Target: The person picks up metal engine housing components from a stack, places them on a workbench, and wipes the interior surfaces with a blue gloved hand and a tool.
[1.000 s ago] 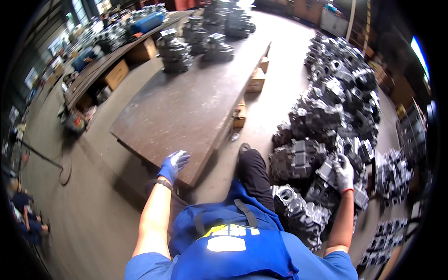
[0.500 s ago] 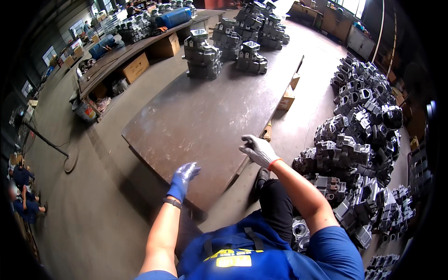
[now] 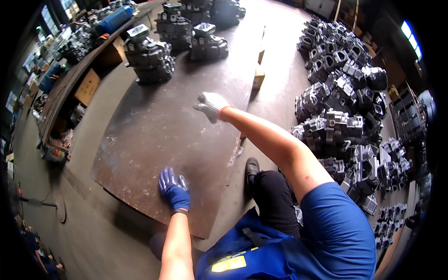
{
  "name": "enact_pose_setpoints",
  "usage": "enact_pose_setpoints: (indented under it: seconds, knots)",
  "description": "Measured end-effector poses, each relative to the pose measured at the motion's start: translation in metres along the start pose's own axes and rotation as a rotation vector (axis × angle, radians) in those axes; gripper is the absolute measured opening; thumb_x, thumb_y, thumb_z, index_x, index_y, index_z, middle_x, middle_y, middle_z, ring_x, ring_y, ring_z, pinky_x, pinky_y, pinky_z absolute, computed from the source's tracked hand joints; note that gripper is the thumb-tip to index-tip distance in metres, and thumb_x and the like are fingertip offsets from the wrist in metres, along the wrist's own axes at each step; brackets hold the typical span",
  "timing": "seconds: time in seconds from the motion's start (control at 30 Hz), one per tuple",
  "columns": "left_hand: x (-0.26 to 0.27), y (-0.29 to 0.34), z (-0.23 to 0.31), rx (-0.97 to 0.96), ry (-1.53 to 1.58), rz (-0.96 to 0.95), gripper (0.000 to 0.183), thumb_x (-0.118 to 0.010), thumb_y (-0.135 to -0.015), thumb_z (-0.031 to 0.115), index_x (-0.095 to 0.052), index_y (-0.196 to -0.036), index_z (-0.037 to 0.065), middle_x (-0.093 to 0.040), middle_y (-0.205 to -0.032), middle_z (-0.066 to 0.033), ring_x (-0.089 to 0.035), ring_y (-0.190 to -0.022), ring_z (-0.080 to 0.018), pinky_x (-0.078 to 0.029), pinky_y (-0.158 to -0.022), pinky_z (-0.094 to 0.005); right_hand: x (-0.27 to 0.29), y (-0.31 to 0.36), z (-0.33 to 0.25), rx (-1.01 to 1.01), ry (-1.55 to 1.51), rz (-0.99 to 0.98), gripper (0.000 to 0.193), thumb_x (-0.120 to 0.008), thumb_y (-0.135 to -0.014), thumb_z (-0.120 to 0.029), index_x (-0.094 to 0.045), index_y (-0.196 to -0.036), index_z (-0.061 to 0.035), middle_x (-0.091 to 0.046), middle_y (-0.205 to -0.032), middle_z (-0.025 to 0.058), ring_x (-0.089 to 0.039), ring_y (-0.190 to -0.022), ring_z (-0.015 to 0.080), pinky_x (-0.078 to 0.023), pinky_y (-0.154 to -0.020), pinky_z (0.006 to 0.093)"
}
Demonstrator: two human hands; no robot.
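My left hand (image 3: 174,189), in a blue coated glove, rests palm down with fingers spread on the near part of a brown metal-topped table (image 3: 140,135). Farther along, above the table's right side, reaches my right hand (image 3: 212,106) in a whitish knit glove with an orange cuff. Its fingers are loosely apart with nothing between them. Beyond it, grey metal housings stand on the far part of the table. The closest are a stacked housing (image 3: 148,55) at left and a smaller casting (image 3: 208,42) beside it.
Piles of grey castings (image 3: 329,93) cover the floor on the right. A long workbench (image 3: 65,88) runs along the left, with a blue cylinder (image 3: 115,18) and cardboard boxes (image 3: 87,87). A small box (image 3: 258,79) sits by the table's right edge. My shoe (image 3: 252,168) is near that edge.
I have moved closer to the table. My right hand has reached forward and left over the tabletop, and my left hand has come down flat on its surface.
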State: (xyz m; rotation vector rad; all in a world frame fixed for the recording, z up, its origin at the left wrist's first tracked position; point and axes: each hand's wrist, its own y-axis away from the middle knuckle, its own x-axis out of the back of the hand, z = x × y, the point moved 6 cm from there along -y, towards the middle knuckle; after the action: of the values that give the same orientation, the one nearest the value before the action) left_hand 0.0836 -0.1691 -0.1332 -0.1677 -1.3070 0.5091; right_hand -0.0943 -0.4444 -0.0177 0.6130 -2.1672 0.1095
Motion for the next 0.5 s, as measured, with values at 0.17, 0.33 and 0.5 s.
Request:
enact_pose_setpoints:
  seconds: [0.17, 0.33, 0.5]
  knots:
    - [-0.001, -0.011, 0.006, 0.022, -0.026, -0.084, 0.044, -0.060, -0.091, 0.024, -0.059, -0.129, 0.002, -0.056, -0.140, -0.0188, -0.049, -0.132, -0.0386, -0.035, -0.112, -0.0499, -0.013, -0.095, 0.037, 0.032, -0.043, 0.029, 0.045, -0.053, -0.098, -0.042, -0.066, -0.089, -0.0003, -0.066, -0.057, 0.0154, -0.069, -0.057, 0.0299, -0.054, -0.071, 0.0420]
    - [-0.006, -0.019, -0.003, 0.058, -0.032, -0.124, 0.045, -0.059, -0.091, 0.025, -0.059, -0.131, 0.004, -0.056, -0.140, -0.0185, -0.049, -0.132, -0.0383, -0.034, -0.112, -0.0518, -0.016, -0.186, 0.024, -0.066, -0.332, 0.040, 0.042, -0.061, -0.097, -0.037, -0.067, -0.103, 0.0046, -0.073, -0.091, 0.0148, -0.071, -0.073, 0.0259, -0.054, -0.077, 0.0375]
    - [-0.006, -0.024, -0.008, 0.109, -0.028, -0.182, 0.047, -0.059, -0.090, 0.025, -0.058, -0.133, 0.005, -0.056, -0.140, -0.0185, -0.050, -0.131, -0.0379, -0.034, -0.112, -0.0519, -0.040, -0.276, -0.005, 0.018, -0.285, 0.023, 0.029, -0.072, -0.078, -0.029, -0.070, -0.098, -0.0080, -0.074, -0.090, 0.0091, -0.071, -0.087, 0.0253, -0.056, -0.080, 0.0358]
